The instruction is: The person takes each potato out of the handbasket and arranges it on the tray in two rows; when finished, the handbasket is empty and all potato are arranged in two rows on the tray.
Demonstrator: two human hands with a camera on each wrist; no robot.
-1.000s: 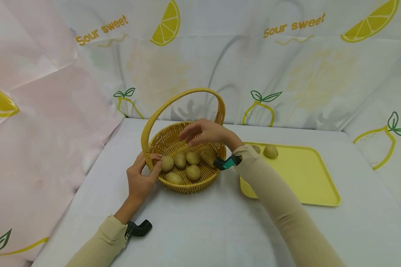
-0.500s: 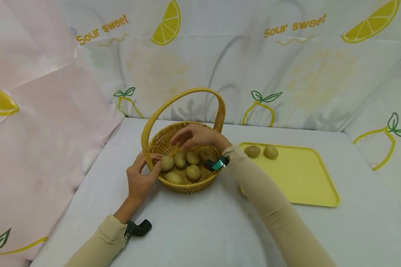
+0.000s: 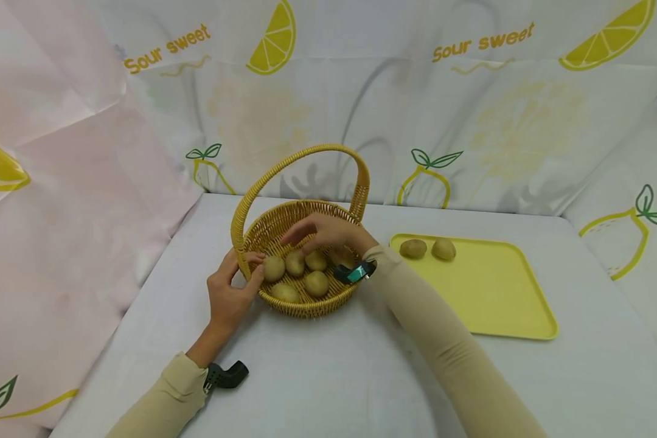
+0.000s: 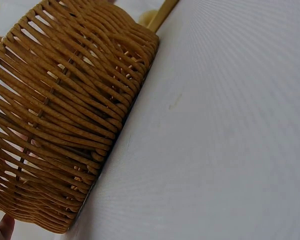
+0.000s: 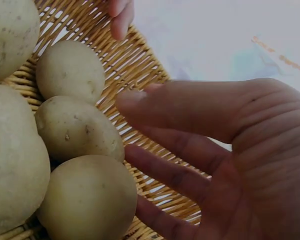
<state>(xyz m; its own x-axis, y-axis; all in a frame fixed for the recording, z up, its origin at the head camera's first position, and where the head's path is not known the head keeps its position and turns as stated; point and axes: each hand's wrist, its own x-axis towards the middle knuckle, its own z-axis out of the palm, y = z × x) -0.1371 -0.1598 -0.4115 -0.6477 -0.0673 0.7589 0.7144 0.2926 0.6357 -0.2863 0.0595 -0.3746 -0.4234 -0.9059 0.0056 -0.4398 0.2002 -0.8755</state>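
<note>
A yellow wicker basket (image 3: pixel 306 311) with a tall arched handle holds several potatoes (image 3: pixel 316 283). My left hand (image 3: pixel 231 301) grips the basket's left rim by the foot of the handle, fingers over the rim and thumb at the near side. Over the middle of the basket, my right hand (image 3: pixel 328 231) reaches in with loosely spread fingers. The right wrist view has its thumb and fingertips right beside a spotted potato (image 5: pixel 80 127) and a rounder potato (image 5: pixel 90 197), not closed round either. The right forearm and wrist device partly cover one potato at the basket's right.
To the right lies a yellow rectangular tray (image 3: pixel 493 286), its near left part behind the right sleeve. Two potatoes, a left one (image 3: pixel 413 248) and a right one (image 3: pixel 444 249), rest near its back edge. A printed cloth backdrop (image 3: pixel 306 109) stands behind the white table (image 3: pixel 306 377).
My right hand has shifted left, then sunk lower among the potatoes in the basket. The tray's left potato has come out from behind the right arm. My left hand stays put.
</note>
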